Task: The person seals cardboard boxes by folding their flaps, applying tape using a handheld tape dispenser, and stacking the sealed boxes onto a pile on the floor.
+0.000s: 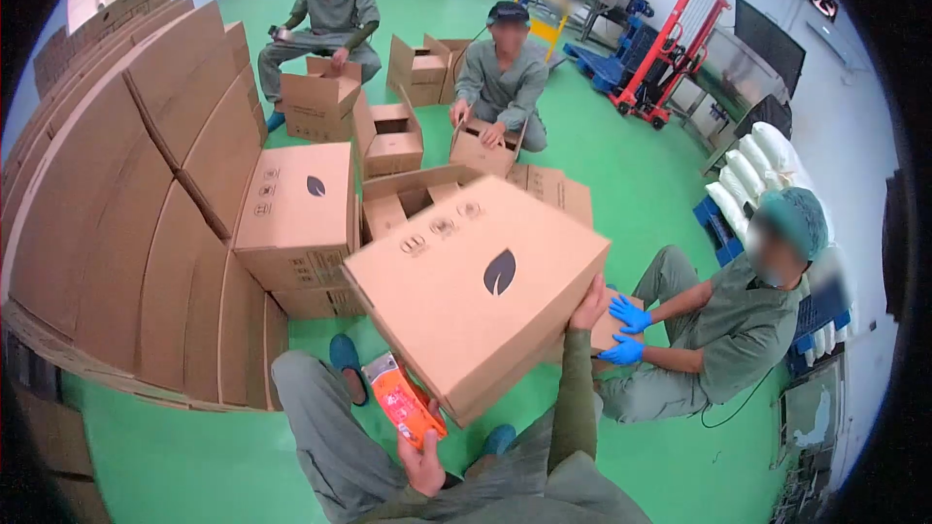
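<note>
A large cardboard box with a dark leaf print is tilted in front of me, between my legs and the other boxes. My right hand grips its right side near the corner, the fingers partly hidden behind the edge. Below the box's near left corner, my left hand is closed around an orange tape dispenser, whose pale metallic end points up and away from me. The upper part of the dispenser lies close beside the box's left edge.
Tall stacked cartons line the left, with a closed leaf-printed box beside them. Open boxes stand ahead. Two people work at boxes beyond; another with blue gloves sits at right. A red lifter stands farther back.
</note>
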The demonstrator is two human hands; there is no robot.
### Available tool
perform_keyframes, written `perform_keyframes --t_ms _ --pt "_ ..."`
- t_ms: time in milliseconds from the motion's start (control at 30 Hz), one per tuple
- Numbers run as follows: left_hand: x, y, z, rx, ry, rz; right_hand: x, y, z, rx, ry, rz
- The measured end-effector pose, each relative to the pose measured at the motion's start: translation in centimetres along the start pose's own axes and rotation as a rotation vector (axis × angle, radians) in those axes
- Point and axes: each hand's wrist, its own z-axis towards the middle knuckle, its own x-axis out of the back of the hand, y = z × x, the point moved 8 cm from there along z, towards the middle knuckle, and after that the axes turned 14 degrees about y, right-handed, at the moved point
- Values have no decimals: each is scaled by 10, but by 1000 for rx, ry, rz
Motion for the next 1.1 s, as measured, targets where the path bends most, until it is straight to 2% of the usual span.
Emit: perform_keyframes --t_ms 33,67,133,233,267,333,367,467,500,533,567,667,700,800,933,1033,1100 --pt "-8 10 3 -44 -12 -74 -26 -2 17 58 28 123" --pt "-11 13 10 -66 13 -97 -62 -11 33 128 -28 110" --pt "-17 22 36 -118 82 -136 -153 -83 47 -30 -202 356" --pt "-38 48 113 -260 115 -95 -301 -151 66 406 -224 148" --pt "-40 54 146 -264 129 -57 -357 -153 60 432 -266 119" --pt "-65 115 185 -410 88 -42 -478 -119 44 141 -574 -78" --pt "-58 115 197 -420 114 -30 -505 -123 5 84 -727 -93" --pt "-26 87 241 -418 176 32 -524 -151 -163 -23 -1128 102" --pt "-7 61 244 -400 200 74 -521 -157 -202 -74 -1170 125" --pt "8 41 243 -378 221 121 -513 -160 -218 -166 -1136 40" --pt "17 25 242 -314 271 146 -515 -163 -229 -195 -1074 88" --pt "25 -30 251 -57 84 146 -508 -183 -220 -264 -1042 92" --pt "14 -22 250 -73 57 206 -518 -164 -218 -253 -975 7" --pt "-15 -9 247 -28 -25 126 -532 -151 -212 -205 -1073 91" --pt "-17 -24 246 90 -72 138 -529 -151 -200 -207 -1079 61" --pt "-21 -31 241 185 -97 102 -530 -154 -202 -232 -1204 150" --pt "-25 -34 240 245 -119 79 -532 -139 -201 -205 -1184 200"
